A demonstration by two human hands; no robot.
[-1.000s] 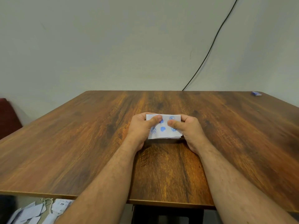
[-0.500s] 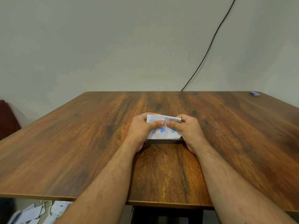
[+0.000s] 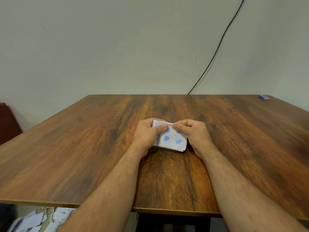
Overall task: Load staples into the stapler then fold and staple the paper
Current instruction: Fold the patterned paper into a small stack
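Observation:
A folded white paper (image 3: 172, 141) with blue stamped marks sits at the middle of the wooden table (image 3: 83, 148). My left hand (image 3: 148, 134) grips its left side, thumb pressed on the top face. My right hand (image 3: 194, 133) pinches its upper right part between thumb and fingers. The paper's near right corner is tilted toward me and shows several stacked layers. No stapler is in view.
A small blue box (image 3: 264, 97) lies at the table's far right corner. A black cable (image 3: 215, 52) runs down the wall behind the table. Loose papers and string (image 3: 38, 220) lie on the floor at the lower left. A dark red seat (image 3: 8, 123) stands at the left.
Both hands have shifted toward the paper's far edge, thumbs nearly meeting. The paper has rotated slightly, its near right corner now pointing toward me and more of its face showing.

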